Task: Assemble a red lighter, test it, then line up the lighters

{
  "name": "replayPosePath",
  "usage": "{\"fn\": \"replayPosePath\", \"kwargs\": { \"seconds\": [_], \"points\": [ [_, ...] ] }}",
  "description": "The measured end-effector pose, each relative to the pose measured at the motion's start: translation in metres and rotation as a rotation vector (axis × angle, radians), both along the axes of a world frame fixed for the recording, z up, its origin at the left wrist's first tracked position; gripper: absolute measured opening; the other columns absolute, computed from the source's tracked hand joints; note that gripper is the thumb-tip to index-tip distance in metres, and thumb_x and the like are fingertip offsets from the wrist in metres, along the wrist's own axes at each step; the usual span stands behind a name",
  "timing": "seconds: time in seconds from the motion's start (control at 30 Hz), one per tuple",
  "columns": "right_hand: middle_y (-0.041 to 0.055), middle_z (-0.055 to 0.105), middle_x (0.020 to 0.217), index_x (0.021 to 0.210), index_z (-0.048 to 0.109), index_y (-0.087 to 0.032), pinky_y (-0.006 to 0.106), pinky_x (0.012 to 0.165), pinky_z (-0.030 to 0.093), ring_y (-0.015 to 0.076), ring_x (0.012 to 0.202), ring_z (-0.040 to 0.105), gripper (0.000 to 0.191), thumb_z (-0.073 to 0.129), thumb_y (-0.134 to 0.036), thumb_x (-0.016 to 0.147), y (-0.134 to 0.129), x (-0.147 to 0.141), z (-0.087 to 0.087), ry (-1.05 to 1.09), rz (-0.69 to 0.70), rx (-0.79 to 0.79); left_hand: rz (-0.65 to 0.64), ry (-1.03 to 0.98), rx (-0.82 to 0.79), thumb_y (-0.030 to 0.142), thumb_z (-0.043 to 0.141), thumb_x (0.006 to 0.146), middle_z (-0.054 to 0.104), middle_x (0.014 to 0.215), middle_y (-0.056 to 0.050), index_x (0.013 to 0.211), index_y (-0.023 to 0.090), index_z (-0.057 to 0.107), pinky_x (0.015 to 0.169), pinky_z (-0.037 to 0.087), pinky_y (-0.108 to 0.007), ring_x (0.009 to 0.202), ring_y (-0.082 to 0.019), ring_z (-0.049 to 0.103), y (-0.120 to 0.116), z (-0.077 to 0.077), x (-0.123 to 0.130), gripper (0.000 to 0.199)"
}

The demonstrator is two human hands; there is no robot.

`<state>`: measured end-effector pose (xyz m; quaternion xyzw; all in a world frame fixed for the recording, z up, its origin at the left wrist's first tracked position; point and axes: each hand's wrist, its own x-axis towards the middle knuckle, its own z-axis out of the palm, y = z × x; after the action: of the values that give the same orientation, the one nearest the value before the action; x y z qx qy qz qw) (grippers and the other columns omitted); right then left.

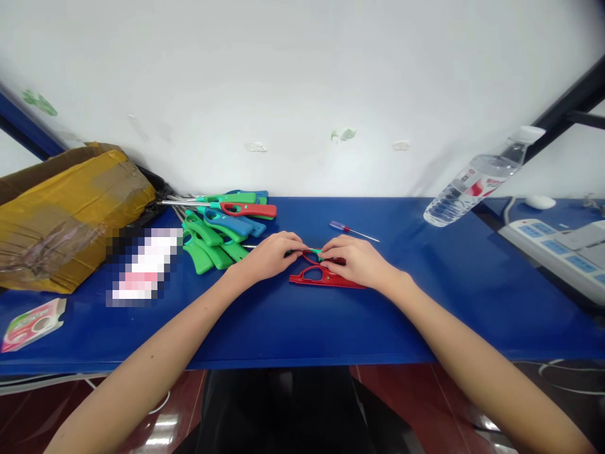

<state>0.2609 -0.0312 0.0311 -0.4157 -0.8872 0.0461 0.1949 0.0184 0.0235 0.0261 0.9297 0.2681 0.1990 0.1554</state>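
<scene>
My left hand is closed, with thumb and fingers pinching the nozzle end of an opened red gas lighter. A metal tube pokes out to the left behind that hand. My right hand curls over the handle end of the same lighter, its fingertips close to a small green part. Much of the lighter is hidden under both hands. Just nearer to me lies a separate red casing half, flat on the table, its right end partly beneath my right hand. A screwdriver rests beyond my right hand.
Several green, blue and red lighters are piled at the left, next to a taped cardboard box. A torn card piece lies far left. At the right are a water bottle and a power strip. A white wall backs the blue table.
</scene>
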Motion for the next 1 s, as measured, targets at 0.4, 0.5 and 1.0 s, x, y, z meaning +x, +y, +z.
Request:
{"fn": "replayPosePath", "kwargs": {
  "seconds": [0.4,0.5,1.0],
  "points": [
    [0.0073,0.075,0.106,0.099,0.078,-0.022,0.037,0.086,0.056,0.0224,0.095,0.069,0.017,0.064,-0.027,0.092,0.002,0.002,-0.002,0.025,0.015,-0.001,0.044,0.141,0.02,0.017,0.057,0.091,0.07,0.113,-0.008,0.115,0.019,0.07,0.093,0.051,-0.036,0.104,-0.024,0.065,0.006,0.012,-0.027,0.028],
    [0.0073,0.075,0.106,0.099,0.078,-0.021,0.037,0.086,0.056,0.0224,0.095,0.069,0.017,0.064,-0.026,0.091,0.003,0.004,-0.003,0.031,0.018,0.003,0.054,0.162,0.051,0.016,0.054,0.092,0.07,0.111,-0.009,0.115,0.019,0.071,0.092,0.051,-0.036,0.104,-0.024,0.064,0.005,0.008,-0.026,0.028],
    [0.0066,0.075,0.107,0.099,0.078,-0.022,0.037,0.086,0.056,0.0222,0.096,0.07,0.017,0.064,-0.025,0.091,0.007,0.008,-0.003,0.04,0.028,-0.018,0.123,0.07,0.166,0.029,0.053,0.096,0.07,0.107,-0.008,0.106,0.019,0.073,0.087,0.052,-0.035,0.096,-0.021,0.064,0.0,-0.005,-0.016,0.025]
  ]
}}
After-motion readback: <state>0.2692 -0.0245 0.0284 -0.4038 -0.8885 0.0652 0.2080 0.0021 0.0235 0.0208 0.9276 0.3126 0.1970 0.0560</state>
